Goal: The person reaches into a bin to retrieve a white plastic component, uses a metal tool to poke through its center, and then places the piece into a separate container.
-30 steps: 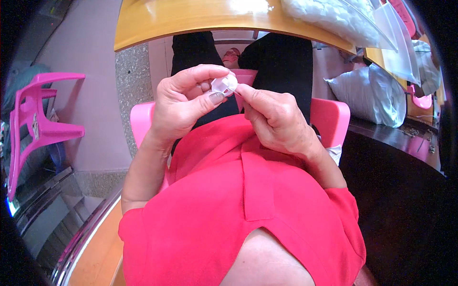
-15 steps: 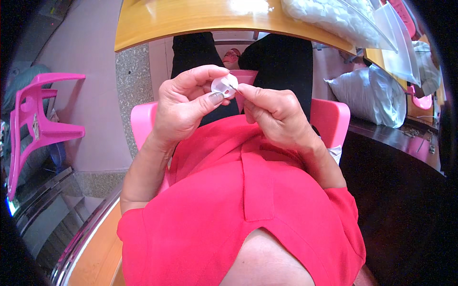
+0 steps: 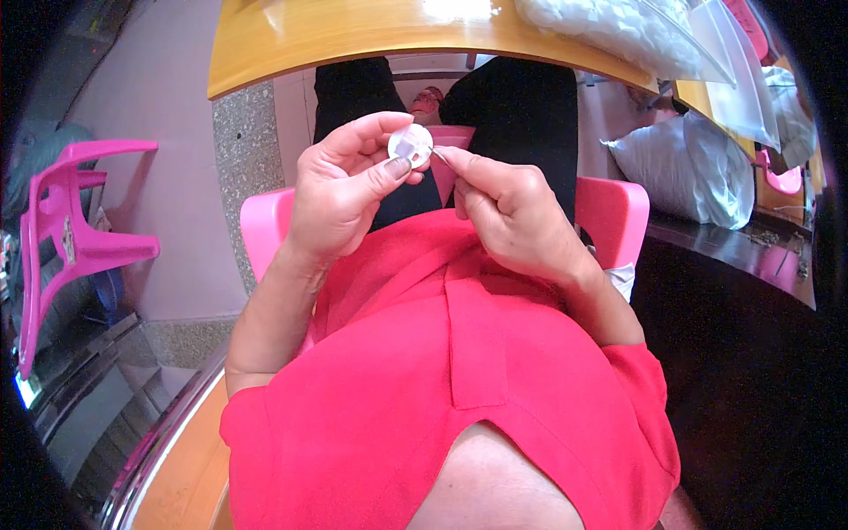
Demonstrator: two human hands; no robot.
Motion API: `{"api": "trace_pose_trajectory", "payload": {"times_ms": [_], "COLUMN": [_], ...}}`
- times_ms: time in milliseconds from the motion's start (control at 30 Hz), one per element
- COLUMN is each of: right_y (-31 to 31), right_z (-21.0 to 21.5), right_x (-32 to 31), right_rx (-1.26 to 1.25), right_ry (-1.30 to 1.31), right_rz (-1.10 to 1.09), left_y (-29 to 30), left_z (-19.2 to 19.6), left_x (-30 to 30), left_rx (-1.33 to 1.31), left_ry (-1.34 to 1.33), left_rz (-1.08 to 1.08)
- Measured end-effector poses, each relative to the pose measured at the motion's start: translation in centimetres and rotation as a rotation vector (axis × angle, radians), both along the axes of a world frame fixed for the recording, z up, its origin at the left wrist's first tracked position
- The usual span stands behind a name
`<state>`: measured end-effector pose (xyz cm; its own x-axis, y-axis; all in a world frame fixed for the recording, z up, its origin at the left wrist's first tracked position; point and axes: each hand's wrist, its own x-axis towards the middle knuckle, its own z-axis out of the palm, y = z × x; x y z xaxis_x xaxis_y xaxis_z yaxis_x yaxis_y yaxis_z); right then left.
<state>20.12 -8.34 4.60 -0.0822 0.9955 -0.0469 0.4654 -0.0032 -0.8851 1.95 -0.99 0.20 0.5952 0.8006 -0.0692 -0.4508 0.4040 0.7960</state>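
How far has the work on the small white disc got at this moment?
Done: the white disc is picked up, pinched in the left hand above the lap. In hand: the right hand pinches something thin, too small to make out, at the disc's edge. Left: bags of white pieces lie on the yellow table; whether they are finished cannot be told.

Single head-worn fisheye view, aimed steeply down along wearer's torso. Hands (image 3: 424, 194) seen close, near frame centre, forearms entering from below. Yellow table edge (image 3: 353, 35) bent along top rim. Dark vignette at corners. No second view supplied.
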Motion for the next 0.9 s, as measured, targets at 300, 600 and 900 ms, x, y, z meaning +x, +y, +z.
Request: {"api": "trace_pose_trajectory", "payload": {"times_ms": [300, 600, 900], "right_y": [-0.37, -0.46, -0.57], "right_z": [-0.37, -0.20, -0.77], "right_x": [-0.01, -0.20, -0.31], "right_rx": [0.223, 0.201, 0.269], "right_ry": [-0.316, -0.340, -0.425], "right_rz": [0.065, 0.043, 0.046], "left_y": [-0.18, -0.38, -0.46], "left_z": [0.20, 0.20, 0.17], "left_x": [0.39, 0.58, 0.71], "left_rx": [0.031, -0.010, -0.004], "left_ry": [0.027, 0.016, 0.016], "left_rz": [0.020, 0.018, 0.022]}}
